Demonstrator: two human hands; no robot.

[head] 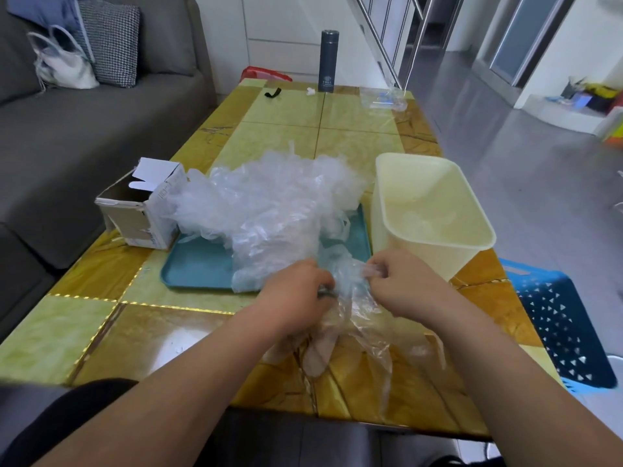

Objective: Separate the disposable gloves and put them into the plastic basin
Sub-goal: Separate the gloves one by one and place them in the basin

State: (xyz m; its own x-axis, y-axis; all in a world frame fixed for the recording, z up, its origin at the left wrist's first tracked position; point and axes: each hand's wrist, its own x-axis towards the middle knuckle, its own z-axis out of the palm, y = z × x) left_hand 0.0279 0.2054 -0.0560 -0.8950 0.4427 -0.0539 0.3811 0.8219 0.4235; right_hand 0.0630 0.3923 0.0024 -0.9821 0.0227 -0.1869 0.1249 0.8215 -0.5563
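Observation:
A big heap of clear disposable gloves (269, 200) lies on a teal tray (199, 264) in the middle of the table. Right of the tray stands a cream plastic basin (472, 210) with some clear gloves at its bottom. Just in front of the tray, my left hand (296, 291) and my right hand (401, 284) each pinch the top of a bunch of clear gloves (357, 332). The bunch hangs between the two hands and trails down over the table's near edge.
An open cardboard box (145, 210) sits left of the tray. A dark flask (327, 62) and a clear packet (384, 99) stand at the table's far end. A grey sofa (84, 129) runs along the left; a blue perforated basket (556, 328) is on the floor at right.

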